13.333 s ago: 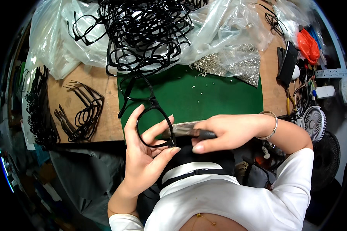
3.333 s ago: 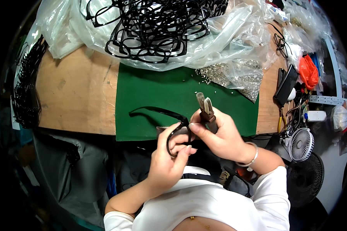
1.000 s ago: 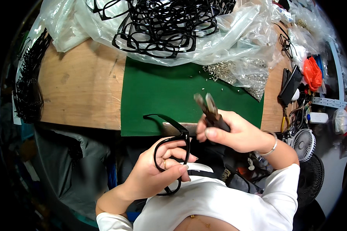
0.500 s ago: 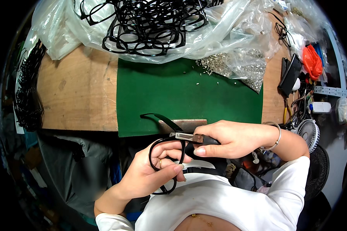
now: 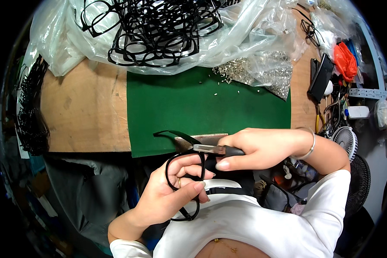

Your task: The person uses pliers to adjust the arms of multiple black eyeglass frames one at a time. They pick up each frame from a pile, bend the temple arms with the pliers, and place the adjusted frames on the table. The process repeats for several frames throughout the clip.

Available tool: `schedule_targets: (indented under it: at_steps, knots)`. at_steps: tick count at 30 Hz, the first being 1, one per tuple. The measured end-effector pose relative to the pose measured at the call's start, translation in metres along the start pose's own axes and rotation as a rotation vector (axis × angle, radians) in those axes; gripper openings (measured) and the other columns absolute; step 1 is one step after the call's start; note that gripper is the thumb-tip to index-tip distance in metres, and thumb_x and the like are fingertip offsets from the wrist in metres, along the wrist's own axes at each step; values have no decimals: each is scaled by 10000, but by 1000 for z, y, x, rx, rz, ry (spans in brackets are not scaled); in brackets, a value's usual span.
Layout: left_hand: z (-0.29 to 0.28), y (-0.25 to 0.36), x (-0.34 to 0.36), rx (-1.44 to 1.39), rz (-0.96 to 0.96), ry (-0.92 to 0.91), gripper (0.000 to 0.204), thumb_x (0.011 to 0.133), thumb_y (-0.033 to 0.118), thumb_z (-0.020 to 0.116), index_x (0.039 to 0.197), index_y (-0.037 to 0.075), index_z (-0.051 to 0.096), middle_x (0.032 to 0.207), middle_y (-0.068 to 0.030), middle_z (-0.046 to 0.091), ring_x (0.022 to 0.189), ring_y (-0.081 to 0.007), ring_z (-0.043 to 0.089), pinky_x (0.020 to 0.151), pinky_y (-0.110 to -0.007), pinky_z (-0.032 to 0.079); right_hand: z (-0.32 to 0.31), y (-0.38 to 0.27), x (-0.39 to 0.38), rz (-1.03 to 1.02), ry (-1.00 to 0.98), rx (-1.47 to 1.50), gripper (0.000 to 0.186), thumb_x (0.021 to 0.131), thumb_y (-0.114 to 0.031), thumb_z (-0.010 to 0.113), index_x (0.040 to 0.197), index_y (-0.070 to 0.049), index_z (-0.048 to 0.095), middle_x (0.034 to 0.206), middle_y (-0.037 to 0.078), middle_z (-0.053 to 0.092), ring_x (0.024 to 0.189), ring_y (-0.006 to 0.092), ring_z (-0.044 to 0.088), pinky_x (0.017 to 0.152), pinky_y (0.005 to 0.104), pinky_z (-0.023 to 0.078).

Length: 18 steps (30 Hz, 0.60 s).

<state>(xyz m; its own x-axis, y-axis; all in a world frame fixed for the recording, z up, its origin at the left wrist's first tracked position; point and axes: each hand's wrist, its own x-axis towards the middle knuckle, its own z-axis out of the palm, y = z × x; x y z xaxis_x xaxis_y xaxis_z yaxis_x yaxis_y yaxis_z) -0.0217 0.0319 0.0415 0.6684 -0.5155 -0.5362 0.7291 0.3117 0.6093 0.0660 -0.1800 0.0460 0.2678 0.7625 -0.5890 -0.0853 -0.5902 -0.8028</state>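
My left hand (image 5: pixel 163 198) is wrapped round a glossy black spectacle frame (image 5: pixel 168 176), held on its side with a temple arm sticking out over the green mat (image 5: pixel 172 103). My right hand (image 5: pixel 262 150) grips dark-handled pliers (image 5: pixel 221 150), their metal jaws across the frame's upper corner, where that arm joins it. The fine detail between the jaws is too small to make out. A worn strip (image 5: pixel 215 138) lies at the mat's near edge behind the pliers. Tiny silvery parts (image 5: pixel 228 73) spill from a clear bag (image 5: pixel 275 81) farther back on the mat.
Piled black frames (image 5: pixel 155 30) rest on plastic sheeting (image 5: pixel 60 38) at the back. Black parts (image 5: pixel 32 107) line the wooden table's (image 5: pixel 81 112) left end. At right are a phone (image 5: pixel 319 78), red bag (image 5: pixel 345 61), tools (image 5: pixel 318 118), cables and two fans (image 5: pixel 344 142).
Since a second ago, my right hand has lowered and turned, bringing the pliers onto the frame's corner. The cluster of arms seen earlier on the left wood is no longer there.
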Motion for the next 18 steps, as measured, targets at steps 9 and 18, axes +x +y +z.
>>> schedule_targets:
  at_steps: [9, 18]
  knots:
    - [-7, 28, -16, 171, 28, 227, 422, 691, -43, 600, 1065, -142, 430, 888, -179, 604, 688, -189, 611, 649, -280, 508, 15, 48, 23, -55, 459, -38, 258, 809, -248, 573, 883, -5, 525, 711, 96, 545, 653, 181, 513, 609, 305, 416]
    - [-167, 83, 14, 1236, 208, 627, 311, 686, -79, 559, 989, -24, 515, 834, -50, 560, 747, -118, 523, 702, -236, 442, 18, 44, 21, -55, 453, -60, 255, 805, -250, 557, 866, -4, 538, 709, 142, 563, 676, 277, 563, 640, 353, 432]
